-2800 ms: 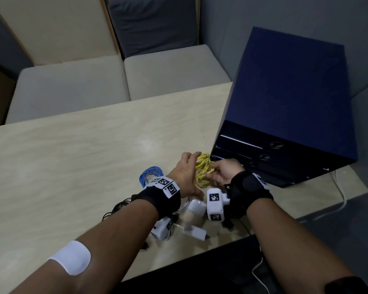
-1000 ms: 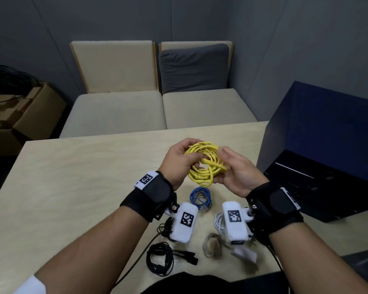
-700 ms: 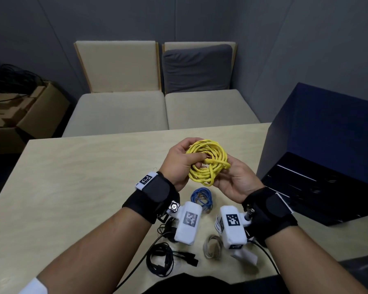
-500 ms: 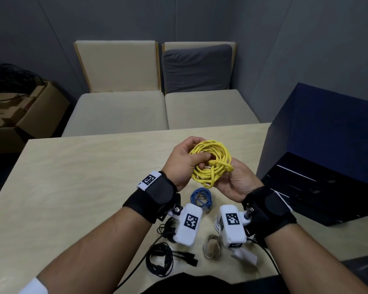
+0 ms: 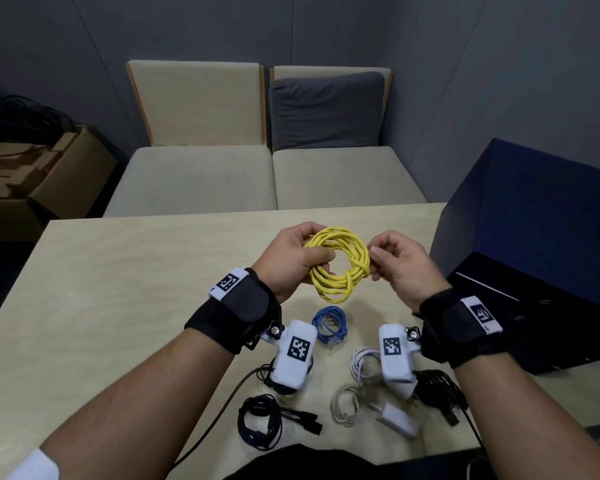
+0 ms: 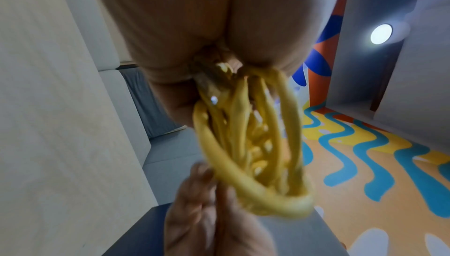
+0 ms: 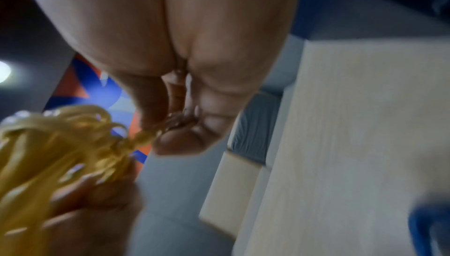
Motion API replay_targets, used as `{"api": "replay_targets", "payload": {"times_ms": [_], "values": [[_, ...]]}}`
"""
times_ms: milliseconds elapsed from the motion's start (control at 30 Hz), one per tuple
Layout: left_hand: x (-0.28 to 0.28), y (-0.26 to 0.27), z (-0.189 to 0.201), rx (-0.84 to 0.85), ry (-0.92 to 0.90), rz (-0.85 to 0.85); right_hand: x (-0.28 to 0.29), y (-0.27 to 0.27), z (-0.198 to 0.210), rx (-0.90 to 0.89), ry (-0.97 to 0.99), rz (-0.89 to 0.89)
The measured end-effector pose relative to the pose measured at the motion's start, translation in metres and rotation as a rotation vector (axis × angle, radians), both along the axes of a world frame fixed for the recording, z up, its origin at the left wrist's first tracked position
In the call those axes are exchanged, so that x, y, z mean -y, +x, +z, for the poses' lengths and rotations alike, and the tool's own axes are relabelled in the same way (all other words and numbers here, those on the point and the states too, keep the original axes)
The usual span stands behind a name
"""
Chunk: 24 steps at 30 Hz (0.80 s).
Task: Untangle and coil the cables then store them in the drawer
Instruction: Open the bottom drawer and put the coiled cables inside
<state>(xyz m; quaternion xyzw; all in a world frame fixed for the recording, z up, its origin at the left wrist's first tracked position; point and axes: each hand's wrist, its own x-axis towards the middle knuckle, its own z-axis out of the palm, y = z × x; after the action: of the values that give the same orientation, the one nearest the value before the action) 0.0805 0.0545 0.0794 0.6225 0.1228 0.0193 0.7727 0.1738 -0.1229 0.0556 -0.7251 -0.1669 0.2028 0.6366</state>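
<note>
Coil of yellow plastic-sheathed cable held in the air above pale wooden table | left hand fingers curled round its left side | right hand thumb and forefinger pinching its right side | dark blue drawer cabinet just right of hands

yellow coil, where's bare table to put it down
Bare: the table's whole left side, from the black cable out to its left edge, and the far strip toward the sofa. Crowded: the near middle, with the blue coil, white cables and charger.
</note>
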Motion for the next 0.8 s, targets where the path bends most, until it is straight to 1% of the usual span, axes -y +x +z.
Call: {"api": "replay_targets", "payload": {"times_ms": [100, 200, 267, 400, 500, 533, 700, 800], "values": [[0.002, 0.001, 0.0, -0.001, 0.023, 0.034, 0.006, 0.003, 0.004, 0.129, -0.102, -0.033], [0.003, 0.003, -0.002, 0.002, 0.134, 0.165, 0.006, -0.006, 0.01, 0.179, -0.15, -0.022], [0.003, 0.005, -0.004, 0.006, 0.193, 0.221, 0.002, -0.016, 0.012, 0.145, -0.101, -0.016], [0.008, 0.008, -0.003, 0.033, 0.221, 0.206, -0.009, -0.03, 0.013, 0.069, 0.029, -0.039], [0.011, 0.009, -0.003, 0.057, 0.176, 0.211, -0.014, -0.032, 0.014, -0.119, 0.164, -0.022], [0.012, 0.008, -0.002, 0.063, 0.166, 0.211, -0.013, -0.032, 0.015, -0.15, 0.191, -0.021], [0.016, 0.008, -0.003, 0.07, 0.142, 0.19, -0.013, -0.038, 0.016, -0.119, 0.169, 0.049], [0.018, 0.007, -0.005, 0.048, 0.108, 0.117, -0.013, -0.038, 0.013, -0.105, 0.156, -0.007]]}}
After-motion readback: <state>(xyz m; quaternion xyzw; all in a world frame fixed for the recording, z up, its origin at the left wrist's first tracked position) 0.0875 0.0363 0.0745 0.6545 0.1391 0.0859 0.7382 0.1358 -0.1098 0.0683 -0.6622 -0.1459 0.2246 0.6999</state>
